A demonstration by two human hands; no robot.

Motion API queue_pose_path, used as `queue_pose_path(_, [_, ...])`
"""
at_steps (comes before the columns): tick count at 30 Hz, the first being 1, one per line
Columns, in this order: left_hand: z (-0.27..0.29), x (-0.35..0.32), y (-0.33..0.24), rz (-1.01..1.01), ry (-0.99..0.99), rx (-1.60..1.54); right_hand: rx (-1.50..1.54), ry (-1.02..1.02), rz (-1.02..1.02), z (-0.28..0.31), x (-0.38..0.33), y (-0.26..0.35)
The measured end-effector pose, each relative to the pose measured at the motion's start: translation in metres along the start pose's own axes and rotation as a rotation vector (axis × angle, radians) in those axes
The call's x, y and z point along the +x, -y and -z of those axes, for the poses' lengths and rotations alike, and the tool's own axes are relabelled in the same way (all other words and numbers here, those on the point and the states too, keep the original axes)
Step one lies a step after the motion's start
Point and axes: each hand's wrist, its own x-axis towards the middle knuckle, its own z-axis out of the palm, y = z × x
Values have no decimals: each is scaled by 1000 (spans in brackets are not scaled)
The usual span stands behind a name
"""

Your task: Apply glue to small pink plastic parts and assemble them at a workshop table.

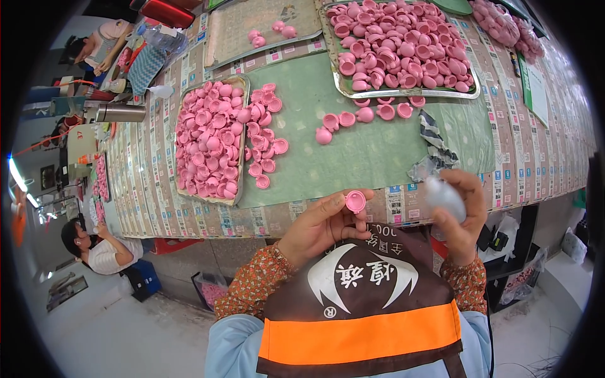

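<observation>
My left hand (318,227) pinches a small pink cup-shaped plastic piece (355,201) between thumb and fingers, its hollow side facing up. In my right hand (469,214) is a whitish rounded squeeze bottle (445,200), blurred by motion and apart from the pink piece. Just beyond that hand a crumpled black-and-white striped cloth or wrapper (436,142) lies on the green mat (302,167). Several loose pink pieces (364,114) form a rough row across the mat.
A heaped tray (242,142) of pink pieces stands left, with more spilled beside it. A larger full metal tray (413,95) is at the far right. Another tray (233,34) holds a few pieces. A steel flask (121,113) lies at left. Other people work farther left.
</observation>
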Motion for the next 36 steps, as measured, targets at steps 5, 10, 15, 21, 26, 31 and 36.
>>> queue_pose_path(5, [5,-2,6,19,28,-173,16,-307,68,21,25,-23])
queue_pose_path(10, [-2,-7,2,-28,-24,-76,-379,-537,174,55,51,-51])
queue_pose_path(15, [0,-11,3,-78,-36,-45,-454,-607,141,76,56,-64])
queue_pose_path(21, [2,-10,3,-63,-35,-109,-420,-623,164,75,55,-66])
queue_pose_path(26, [1,-10,1,-59,-31,-127,-665,-959,501,62,40,-56])
queue_pose_path(31, [1,-7,2,-51,-26,-119,-668,-659,554,14,44,-31])
queue_pose_path(36, [1,-9,2,-96,17,-131,-860,-268,415,-26,84,-16])
